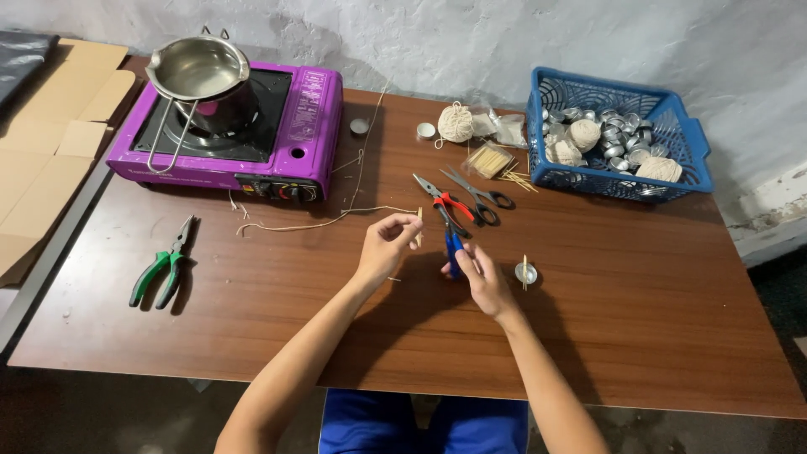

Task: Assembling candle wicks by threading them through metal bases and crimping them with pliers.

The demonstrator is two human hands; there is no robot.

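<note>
Left grip [388,242] pinched closed on wooden stick [419,225]; right grip [481,273] closed around blue-handled cutters [451,235].

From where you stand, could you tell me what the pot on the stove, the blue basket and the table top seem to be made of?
The pot looks like bare polished steel: silvery, with soft reflections inside. The blue basket seems moulded plastic, judging by its even colour and lattice walls. The table top shows a brown wood grain with a slight sheen; whether solid wood or laminate, I cannot tell.
</note>
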